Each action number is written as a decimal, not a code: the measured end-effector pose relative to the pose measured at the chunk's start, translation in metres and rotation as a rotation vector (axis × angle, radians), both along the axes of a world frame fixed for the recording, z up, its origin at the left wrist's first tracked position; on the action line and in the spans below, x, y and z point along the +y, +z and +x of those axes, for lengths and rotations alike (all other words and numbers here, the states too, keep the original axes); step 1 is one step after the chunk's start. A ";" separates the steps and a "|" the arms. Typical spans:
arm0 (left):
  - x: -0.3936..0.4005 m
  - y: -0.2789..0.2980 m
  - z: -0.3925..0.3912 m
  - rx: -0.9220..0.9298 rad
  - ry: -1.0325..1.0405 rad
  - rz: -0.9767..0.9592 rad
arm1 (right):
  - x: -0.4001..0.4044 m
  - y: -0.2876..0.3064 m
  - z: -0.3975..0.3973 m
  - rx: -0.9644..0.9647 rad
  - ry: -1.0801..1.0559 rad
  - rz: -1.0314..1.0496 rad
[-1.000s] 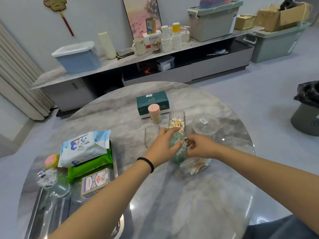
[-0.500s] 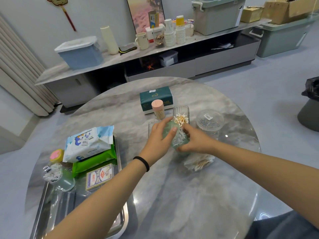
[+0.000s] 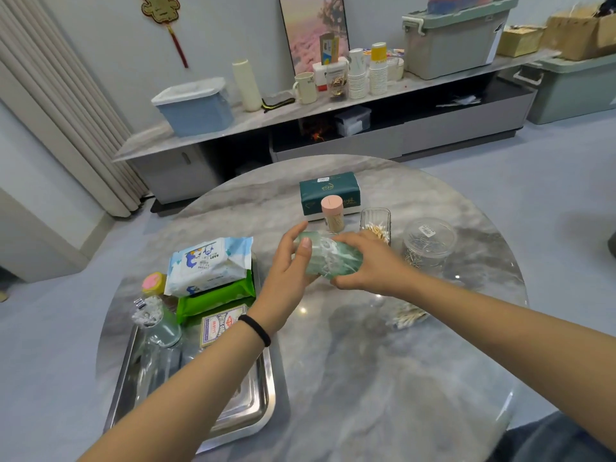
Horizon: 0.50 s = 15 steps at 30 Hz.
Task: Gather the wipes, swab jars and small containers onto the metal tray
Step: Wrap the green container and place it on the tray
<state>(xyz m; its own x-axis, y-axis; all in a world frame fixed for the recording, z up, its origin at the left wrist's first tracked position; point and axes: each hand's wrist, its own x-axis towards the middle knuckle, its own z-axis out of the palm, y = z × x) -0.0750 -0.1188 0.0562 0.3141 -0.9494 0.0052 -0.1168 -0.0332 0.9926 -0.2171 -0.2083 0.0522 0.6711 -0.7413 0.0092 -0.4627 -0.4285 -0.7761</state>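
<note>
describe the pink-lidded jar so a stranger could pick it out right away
On the round marble table, look at the dark green tissue box at the far side. The pink-lidded jar stands upright just in front of it, the only container there with a pink cap, holding thin pale sticks.

Long low cabinet (image 3: 333, 141), grey floor (image 3: 533, 195)

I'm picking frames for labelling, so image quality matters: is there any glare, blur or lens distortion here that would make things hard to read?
Head view: wide-angle bending curves the curtain and shelf near the edges; bright glare spots sit on the glossy table and the tray rim; the green jar between the left hand and right hand looks slightly smeared; lighting is soft, shadows faint.
</note>
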 end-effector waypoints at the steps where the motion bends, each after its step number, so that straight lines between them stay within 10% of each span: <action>1: 0.002 0.002 0.000 0.032 0.003 -0.004 | 0.001 0.001 0.001 0.008 0.001 -0.005; 15: 0.002 -0.003 0.004 -0.099 -0.017 0.074 | 0.003 0.002 0.002 -0.012 0.018 -0.047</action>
<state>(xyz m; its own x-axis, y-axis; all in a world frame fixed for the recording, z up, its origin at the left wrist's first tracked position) -0.0710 -0.1166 0.0537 0.2990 -0.9536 -0.0347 -0.2155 -0.1030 0.9711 -0.2147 -0.2056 0.0546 0.6840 -0.7276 0.0520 -0.4454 -0.4731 -0.7601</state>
